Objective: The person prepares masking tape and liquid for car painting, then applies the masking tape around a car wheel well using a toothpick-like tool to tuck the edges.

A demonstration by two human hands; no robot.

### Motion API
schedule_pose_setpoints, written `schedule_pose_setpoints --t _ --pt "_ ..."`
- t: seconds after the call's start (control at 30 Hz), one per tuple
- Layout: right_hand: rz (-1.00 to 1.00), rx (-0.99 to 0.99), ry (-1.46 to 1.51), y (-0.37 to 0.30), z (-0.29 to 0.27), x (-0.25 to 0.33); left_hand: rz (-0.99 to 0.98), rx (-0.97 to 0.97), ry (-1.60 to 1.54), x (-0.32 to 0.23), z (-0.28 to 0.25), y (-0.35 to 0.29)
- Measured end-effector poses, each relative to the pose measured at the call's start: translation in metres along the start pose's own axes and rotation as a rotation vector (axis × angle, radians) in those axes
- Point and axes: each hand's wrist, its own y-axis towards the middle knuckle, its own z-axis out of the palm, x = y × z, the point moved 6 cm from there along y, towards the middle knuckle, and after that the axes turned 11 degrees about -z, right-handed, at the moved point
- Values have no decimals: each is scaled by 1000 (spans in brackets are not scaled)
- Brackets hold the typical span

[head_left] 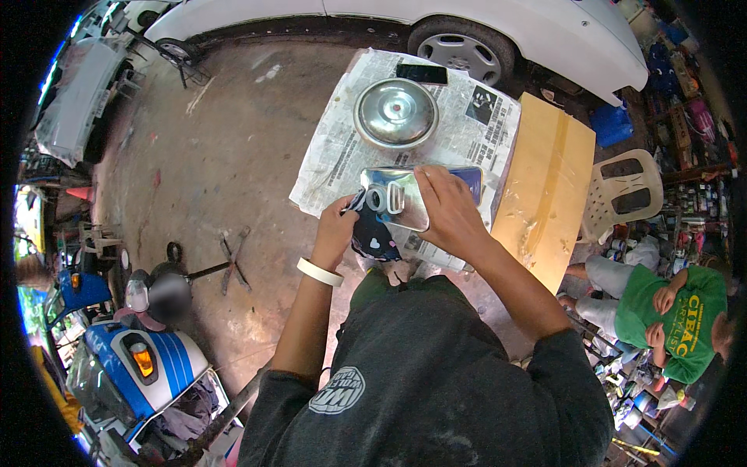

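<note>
A shiny silver rectangular piece (408,207) with a round ring and a rounded slot on its face is over the near side of the newspaper-covered table. My right hand (450,204) grips it from above, fingers bent over its surface. Past that hand a glossy blue-purple end (471,177) shows; I cannot tell whether it is the same piece. My left hand (338,226), with a pale band on the wrist, pinches a black cloth (375,236) with heart prints at the piece's left edge. The cloth hangs down over the table's near edge.
On the newspaper (327,167) lie a round domed metal lid (397,113) and a black phone (422,74). Right of it are a cardboard sheet (537,179) and a plastic chair (626,187). A white car (373,9) stands behind. A person in green (661,311) sits at right; a blue-white motorcycle (148,366) is at left.
</note>
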Motion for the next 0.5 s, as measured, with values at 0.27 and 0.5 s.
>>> schedule_pose_setpoints --t 0.27,0.5 --pt "-17 9 12 8 3 4 22 -13 30 -7 -5 -6" --pt "13 3 31 6 4 3 25 -32 97 -2 -7 0"
